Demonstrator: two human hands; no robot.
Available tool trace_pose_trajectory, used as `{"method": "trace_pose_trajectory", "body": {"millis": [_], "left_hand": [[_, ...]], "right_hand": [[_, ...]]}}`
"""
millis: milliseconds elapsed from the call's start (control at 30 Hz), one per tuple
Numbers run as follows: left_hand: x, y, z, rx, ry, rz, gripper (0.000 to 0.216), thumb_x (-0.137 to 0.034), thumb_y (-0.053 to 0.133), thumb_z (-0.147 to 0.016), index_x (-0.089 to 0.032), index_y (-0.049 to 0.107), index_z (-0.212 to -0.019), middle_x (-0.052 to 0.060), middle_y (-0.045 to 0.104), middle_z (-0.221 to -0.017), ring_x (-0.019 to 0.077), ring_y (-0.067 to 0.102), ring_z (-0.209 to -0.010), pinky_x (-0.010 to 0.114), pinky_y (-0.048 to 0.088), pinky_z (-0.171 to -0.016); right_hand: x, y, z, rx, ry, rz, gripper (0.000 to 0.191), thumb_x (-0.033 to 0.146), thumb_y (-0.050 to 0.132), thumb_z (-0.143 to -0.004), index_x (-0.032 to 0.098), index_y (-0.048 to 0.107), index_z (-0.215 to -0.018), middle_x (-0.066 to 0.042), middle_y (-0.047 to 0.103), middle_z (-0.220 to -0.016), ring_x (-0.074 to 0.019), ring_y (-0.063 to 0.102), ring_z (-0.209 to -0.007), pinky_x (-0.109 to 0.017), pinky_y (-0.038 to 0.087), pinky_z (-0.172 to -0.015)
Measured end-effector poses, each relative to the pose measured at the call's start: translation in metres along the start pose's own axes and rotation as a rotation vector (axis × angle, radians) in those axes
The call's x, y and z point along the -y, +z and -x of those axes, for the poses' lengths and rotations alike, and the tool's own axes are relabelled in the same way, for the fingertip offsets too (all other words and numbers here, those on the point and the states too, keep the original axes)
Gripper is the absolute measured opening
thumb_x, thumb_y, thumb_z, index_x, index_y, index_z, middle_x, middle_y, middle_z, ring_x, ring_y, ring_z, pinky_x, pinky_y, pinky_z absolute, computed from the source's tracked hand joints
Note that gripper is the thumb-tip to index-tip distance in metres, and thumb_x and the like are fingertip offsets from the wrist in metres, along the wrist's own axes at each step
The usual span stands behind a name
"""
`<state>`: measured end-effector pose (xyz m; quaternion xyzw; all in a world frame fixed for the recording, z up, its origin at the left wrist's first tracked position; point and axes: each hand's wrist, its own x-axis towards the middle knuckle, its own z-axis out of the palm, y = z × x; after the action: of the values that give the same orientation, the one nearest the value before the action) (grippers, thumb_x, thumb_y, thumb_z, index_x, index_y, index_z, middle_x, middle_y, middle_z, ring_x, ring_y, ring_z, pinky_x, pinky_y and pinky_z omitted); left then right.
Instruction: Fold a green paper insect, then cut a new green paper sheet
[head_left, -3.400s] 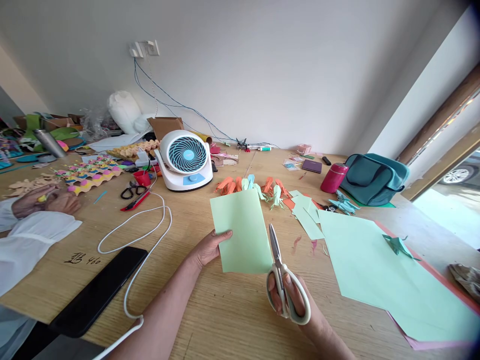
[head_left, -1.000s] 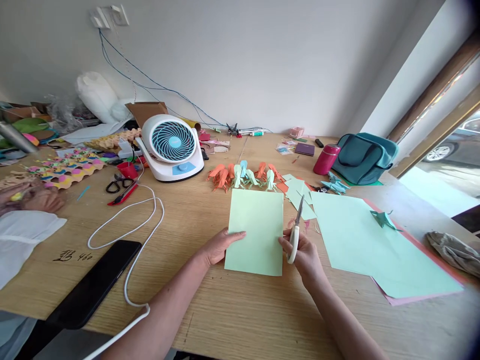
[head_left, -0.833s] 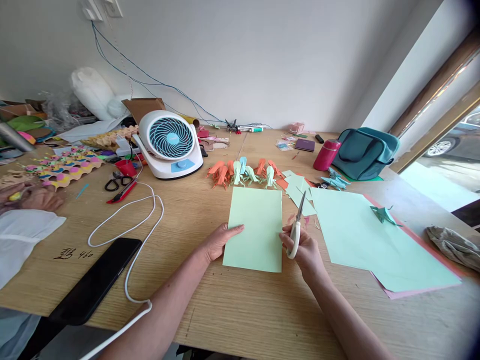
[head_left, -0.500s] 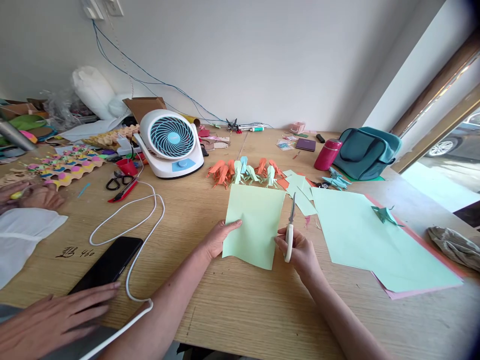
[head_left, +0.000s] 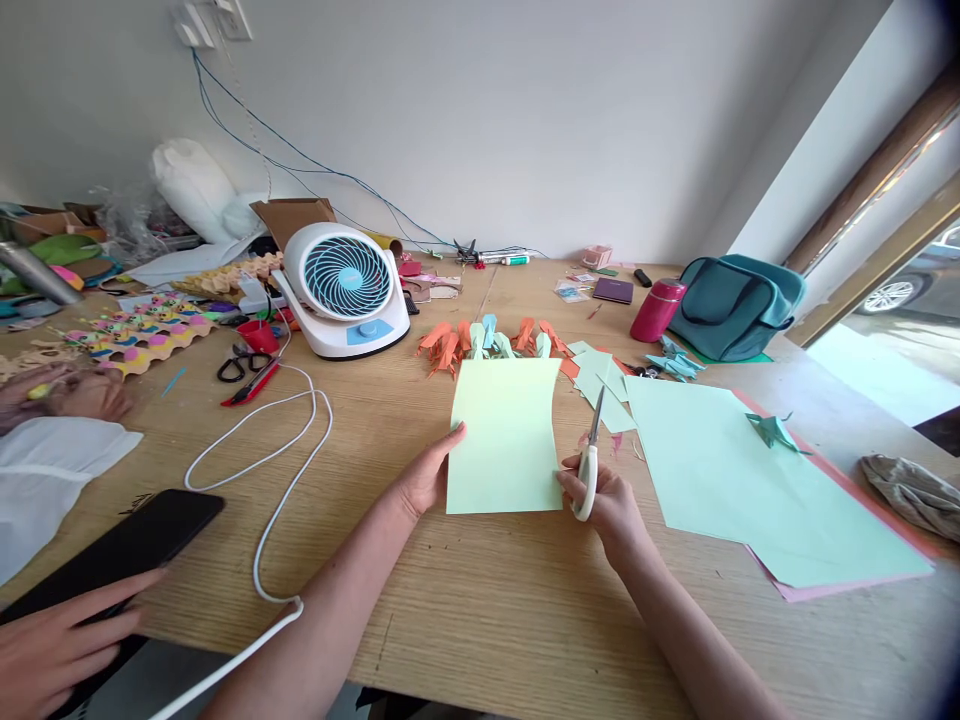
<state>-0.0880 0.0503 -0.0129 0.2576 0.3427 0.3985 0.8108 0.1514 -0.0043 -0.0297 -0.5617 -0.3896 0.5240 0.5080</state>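
A pale green sheet of paper (head_left: 506,440) is held up over the table, slightly curved. My left hand (head_left: 436,470) is closed on its left edge, thumb in front. In my right hand (head_left: 604,500) is a pair of white-handled scissors (head_left: 588,475), blades pointing up and away from me. The thumb and fingers of that hand are also at the paper's right edge; whether they pinch it I cannot tell. Behind the sheet lie small folded paper figures in orange (head_left: 448,350) and green (head_left: 478,340). Cut green pieces (head_left: 600,385) lie just beyond the scissors.
Large green sheets (head_left: 720,460) lie at right, a folded figure (head_left: 776,430) on top. A pink bottle (head_left: 658,310) and teal bag (head_left: 735,305) stand behind. At left are a fan (head_left: 345,290), black-handled scissors (head_left: 244,367), a white cable (head_left: 300,480) and another person's hand (head_left: 82,640) on a phone (head_left: 161,525).
The green sheet has turned more upright and squarer to me, its lower edge rising. My right hand and the scissors shifted slightly right. The other person's hand slid the phone left and nearer.
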Motion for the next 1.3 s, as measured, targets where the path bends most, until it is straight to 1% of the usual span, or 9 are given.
{"method": "trace_pose_trajectory", "body": {"millis": [133,267,633,767,933,1000,1133,1233,1300], "left_hand": [[0.005,0.003,-0.002,-0.028,-0.101,0.047,0.043,-0.036,0.056,-0.092,-0.006,0.059,-0.124,0.018,0.073,-0.108,0.0271,0.069,-0.104,0.04,0.049,-0.1],[0.008,0.008,-0.005,-0.156,-0.195,0.046,0.037,-0.032,0.051,-0.095,-0.005,0.061,-0.118,0.016,0.075,-0.098,0.0243,0.073,-0.094,0.037,0.053,-0.094],[0.011,0.014,-0.007,-0.233,-0.15,0.105,0.032,-0.033,0.052,-0.094,-0.009,0.064,-0.111,0.013,0.076,-0.095,0.0238,0.073,-0.09,0.038,0.055,-0.092],[0.013,0.006,-0.006,-0.106,-0.121,0.07,0.041,-0.037,0.057,-0.092,-0.007,0.06,-0.119,0.017,0.073,-0.107,0.0268,0.07,-0.102,0.039,0.051,-0.097],[0.017,-0.001,0.001,0.369,0.064,0.025,0.071,-0.05,0.071,-0.079,-0.014,0.049,-0.136,0.019,0.059,-0.134,0.0347,0.054,-0.125,0.049,0.044,-0.103],[0.022,0.001,0.004,0.492,0.088,-0.034,0.078,-0.05,0.076,-0.074,-0.018,0.047,-0.139,0.019,0.052,-0.141,0.0375,0.05,-0.129,0.053,0.043,-0.102],[0.034,0.009,0.002,0.479,0.086,-0.131,0.071,-0.04,0.075,-0.079,-0.024,0.045,-0.141,0.017,0.05,-0.144,0.0363,0.051,-0.128,0.048,0.045,-0.097],[0.024,0.001,-0.001,0.425,0.05,-0.096,0.063,-0.052,0.062,-0.086,-0.021,0.047,-0.138,0.018,0.057,-0.136,0.0358,0.058,-0.119,0.046,0.049,-0.09],[0.004,-0.01,-0.001,0.324,0.044,-0.137,0.069,-0.063,0.052,-0.087,-0.015,0.05,-0.136,0.02,0.058,-0.134,0.0354,0.057,-0.121,0.048,0.047,-0.094]], "right_hand": [[0.003,-0.002,-0.001,-0.026,0.041,-0.003,0.042,0.044,0.083,-0.061,0.019,0.061,-0.088,0.005,0.053,-0.056,-0.0114,0.046,-0.051,-0.024,0.034,-0.047],[0.004,-0.002,-0.002,-0.028,0.048,0.011,0.042,0.045,0.083,-0.059,0.02,0.062,-0.085,0.005,0.053,-0.055,-0.0119,0.047,-0.051,-0.024,0.034,-0.047],[-0.002,-0.001,-0.001,-0.025,0.016,0.065,0.042,0.043,0.085,-0.059,0.019,0.065,-0.087,0.006,0.052,-0.059,-0.0099,0.039,-0.052,-0.023,0.028,-0.047],[-0.003,-0.002,-0.001,-0.053,0.023,0.043,0.039,0.045,0.081,-0.064,0.019,0.064,-0.088,0.006,0.049,-0.057,-0.0106,0.04,-0.052,-0.024,0.029,-0.048],[0.003,-0.004,-0.002,-0.094,0.013,-0.025,0.038,0.047,0.08,-0.064,0.02,0.063,-0.085,0.003,0.056,-0.069,-0.0121,0.048,-0.059,-0.025,0.039,-0.055],[0.004,-0.005,-0.001,-0.102,0.01,-0.048,0.036,0.048,0.079,-0.066,0.021,0.062,-0.084,0.003,0.057,-0.07,-0.0121,0.049,-0.06,-0.026,0.041,-0.057],[0.004,-0.003,0.0,-0.096,0.013,-0.062,0.036,0.045,0.081,-0.064,0.021,0.062,-0.085,0.004,0.056,-0.067,-0.0117,0.048,-0.058,-0.025,0.038,-0.054],[0.004,-0.002,0.001,-0.083,0.016,-0.054,0.039,0.044,0.083,-0.062,0.021,0.063,-0.085,0.004,0.055,-0.065,-0.0115,0.046,-0.057,-0.024,0.035,-0.052],[0.006,-0.003,0.002,-0.073,0.015,-0.051,0.04,0.045,0.083,-0.061,0.02,0.064,-0.085,0.005,0.054,-0.062,-0.0114,0.045,-0.056,-0.024,0.035,-0.052]]}}
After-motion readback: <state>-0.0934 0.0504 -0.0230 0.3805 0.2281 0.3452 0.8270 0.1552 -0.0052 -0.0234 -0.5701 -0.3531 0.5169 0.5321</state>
